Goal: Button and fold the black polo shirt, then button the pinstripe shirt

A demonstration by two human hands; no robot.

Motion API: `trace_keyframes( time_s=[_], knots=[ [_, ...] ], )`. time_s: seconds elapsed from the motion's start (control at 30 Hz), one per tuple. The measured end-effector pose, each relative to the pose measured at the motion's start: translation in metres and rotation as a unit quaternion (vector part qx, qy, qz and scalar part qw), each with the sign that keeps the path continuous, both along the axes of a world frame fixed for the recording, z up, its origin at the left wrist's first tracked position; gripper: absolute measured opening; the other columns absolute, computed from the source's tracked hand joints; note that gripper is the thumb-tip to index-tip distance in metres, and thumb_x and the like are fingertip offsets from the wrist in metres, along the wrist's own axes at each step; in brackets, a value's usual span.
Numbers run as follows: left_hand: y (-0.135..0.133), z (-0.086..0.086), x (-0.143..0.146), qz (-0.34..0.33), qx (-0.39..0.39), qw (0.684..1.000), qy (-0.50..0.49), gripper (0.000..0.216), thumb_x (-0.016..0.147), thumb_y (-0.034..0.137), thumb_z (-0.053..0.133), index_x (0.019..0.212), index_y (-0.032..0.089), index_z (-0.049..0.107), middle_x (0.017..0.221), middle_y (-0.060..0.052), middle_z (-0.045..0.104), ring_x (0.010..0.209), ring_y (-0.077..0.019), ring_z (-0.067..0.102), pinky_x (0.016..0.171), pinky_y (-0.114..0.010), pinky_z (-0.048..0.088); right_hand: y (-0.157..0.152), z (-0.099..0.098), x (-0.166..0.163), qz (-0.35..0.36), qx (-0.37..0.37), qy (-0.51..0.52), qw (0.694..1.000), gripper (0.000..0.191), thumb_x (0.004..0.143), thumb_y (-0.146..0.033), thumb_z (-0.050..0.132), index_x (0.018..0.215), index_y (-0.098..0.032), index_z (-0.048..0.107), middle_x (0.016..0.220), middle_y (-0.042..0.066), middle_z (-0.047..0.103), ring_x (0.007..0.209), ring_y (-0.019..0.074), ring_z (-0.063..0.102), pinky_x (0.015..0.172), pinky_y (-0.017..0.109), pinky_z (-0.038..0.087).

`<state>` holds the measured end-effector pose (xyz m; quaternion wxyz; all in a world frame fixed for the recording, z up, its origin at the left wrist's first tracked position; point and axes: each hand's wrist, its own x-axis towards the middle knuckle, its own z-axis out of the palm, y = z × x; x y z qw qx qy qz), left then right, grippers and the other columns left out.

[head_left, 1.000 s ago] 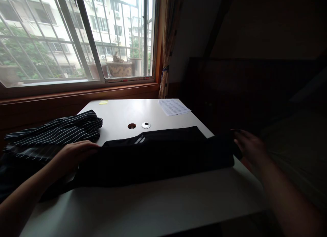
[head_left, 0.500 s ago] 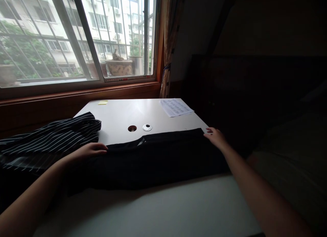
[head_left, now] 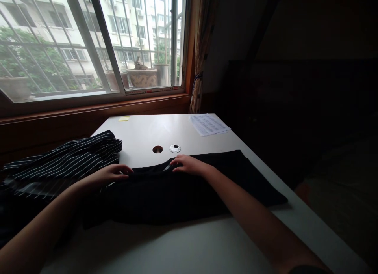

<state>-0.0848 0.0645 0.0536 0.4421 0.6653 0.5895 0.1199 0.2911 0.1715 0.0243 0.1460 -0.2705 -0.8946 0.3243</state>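
A black garment [head_left: 189, 189] lies folded flat across the white table [head_left: 183, 242]. My left hand [head_left: 109, 174] rests palm down on its far left edge, fingers stretched out. Flat on the garment's far edge near the middle lies my right hand [head_left: 189, 165], fingers spread, beside a small white stripe mark on the cloth. Neither hand holds anything.
A dark garment with thin white stripes [head_left: 65, 161] lies bunched at the table's left. A cable hole [head_left: 157, 149] and its round cap [head_left: 175, 148] sit behind the black garment. A printed sheet [head_left: 209, 124] and a yellow sticky note [head_left: 124, 118] lie near the window [head_left: 88, 41].
My right hand has moved left from the garment's right end to its far edge near the middle. The garment's right end now lies flat on the table. My left hand stayed in place.
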Motion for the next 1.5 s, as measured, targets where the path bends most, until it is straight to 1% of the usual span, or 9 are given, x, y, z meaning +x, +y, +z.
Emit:
trace_keyframes(
  time_s=[0.17, 0.43, 0.67, 0.8, 0.93, 1.07, 1.17, 1.3, 1.5],
  knots=[
    [-0.006, 0.001, 0.001, 0.021, 0.002, 1.0, -0.019, 0.057, 0.078, 0.058, 0.067, 0.119, 0.019, 0.067, 0.111, -0.009, 0.069, 0.106, -0.0295, 0.062, 0.09, -0.037, 0.05, 0.008, -0.001, -0.008, -0.009, -0.004, -0.029, 1.0, 0.02, 0.077, -0.041, 0.077, 0.085, -0.023, 0.075, 0.098, 0.005, 0.061, 0.102, 0.0238, 0.058, 0.092, 0.034, 0.045],
    [-0.001, 0.013, 0.0, 0.067, 0.001, 0.997, -0.045, 0.061, 0.072, 0.06, 0.07, 0.118, 0.02, 0.067, 0.108, -0.009, 0.069, 0.097, -0.0291, 0.064, 0.082, -0.037, 0.052, 0.022, 0.011, -0.006, -0.045, -0.05, -0.058, 0.996, 0.025, 0.085, -0.043, 0.066, 0.099, -0.021, 0.068, 0.091, 0.002, 0.068, 0.087, 0.0193, 0.062, 0.076, 0.028, 0.046],
    [0.024, 0.0, 0.009, 0.079, 0.002, 0.996, 0.028, 0.066, 0.061, 0.066, 0.071, 0.105, 0.017, 0.07, 0.101, -0.008, 0.069, 0.087, -0.0265, 0.064, 0.071, -0.03, 0.051, 0.04, -0.006, -0.024, -0.083, -0.058, -0.089, 0.991, 0.017, 0.082, -0.035, 0.069, 0.092, -0.022, 0.071, 0.096, 0.004, 0.071, 0.093, 0.0215, 0.064, 0.08, 0.029, 0.046],
    [0.02, -0.001, 0.012, 0.101, 0.012, 0.994, 0.031, 0.075, 0.062, 0.069, 0.069, 0.117, 0.018, 0.066, 0.111, -0.011, 0.068, 0.091, -0.0282, 0.065, 0.073, -0.032, 0.053, 0.039, -0.014, -0.025, -0.09, -0.057, -0.095, 0.99, 0.017, 0.082, -0.037, 0.068, 0.09, -0.023, 0.073, 0.095, 0.004, 0.072, 0.093, 0.0216, 0.064, 0.082, 0.029, 0.046],
    [-0.006, 0.005, 0.002, 0.137, 0.067, 0.987, 0.05, 0.079, 0.069, 0.071, 0.064, 0.129, 0.019, 0.059, 0.111, -0.011, 0.068, 0.091, -0.0286, 0.067, 0.076, -0.034, 0.054, 0.035, -0.013, -0.018, -0.096, -0.053, -0.093, 0.99, 0.021, 0.083, -0.041, 0.068, 0.093, -0.023, 0.072, 0.096, 0.003, 0.071, 0.093, 0.0207, 0.065, 0.08, 0.028, 0.046],
    [-0.049, 0.003, -0.011, 0.161, 0.056, 0.985, 0.032, 0.082, 0.071, 0.067, 0.067, 0.137, 0.022, 0.052, 0.111, -0.01, 0.068, 0.095, -0.0304, 0.068, 0.081, -0.037, 0.056, 0.034, -0.011, -0.008, -0.11, -0.051, -0.094, 0.988, 0.027, 0.08, -0.046, 0.071, 0.095, -0.023, 0.071, 0.096, 0.003, 0.071, 0.09, 0.02, 0.064, 0.077, 0.027, 0.046],
    [-0.08, -0.004, -0.018, 0.18, 0.035, 0.983, 0.026, 0.086, 0.072, 0.065, 0.069, 0.143, 0.023, 0.043, 0.123, -0.013, 0.063, 0.11, -0.0343, 0.064, 0.085, -0.039, 0.057, 0.035, -0.01, 0.005, -0.126, -0.047, -0.101, 0.986, 0.032, 0.077, -0.049, 0.073, 0.095, -0.024, 0.071, 0.095, 0.003, 0.07, 0.087, 0.0198, 0.064, 0.074, 0.027, 0.046],
    [-0.108, -0.02, -0.023, 0.195, 0.058, 0.979, 0.021, 0.081, 0.074, 0.061, 0.069, 0.143, 0.029, 0.044, 0.143, -0.012, 0.051, 0.136, -0.0366, 0.042, 0.1, -0.043, 0.051, 0.036, -0.009, 0.03, -0.147, -0.043, -0.113, 0.982, 0.038, 0.072, -0.052, 0.076, 0.097, -0.024, 0.069, 0.096, 0.003, 0.069, 0.088, 0.0207, 0.063, 0.074, 0.027, 0.046],
    [-0.134, -0.033, -0.035, 0.199, 0.046, 0.979, 0.008, 0.074, 0.076, 0.058, 0.069, 0.142, 0.032, 0.047, 0.146, -0.007, 0.05, 0.135, -0.0362, 0.045, 0.107, -0.045, 0.045, 0.035, -0.008, 0.083, -0.18, -0.053, -0.135, 0.973, 0.04, 0.071, -0.053, 0.075, 0.096, -0.023, 0.069, 0.089, 0.003, 0.069, 0.081, 0.0195, 0.063, 0.07, 0.027, 0.046]
  ],
)
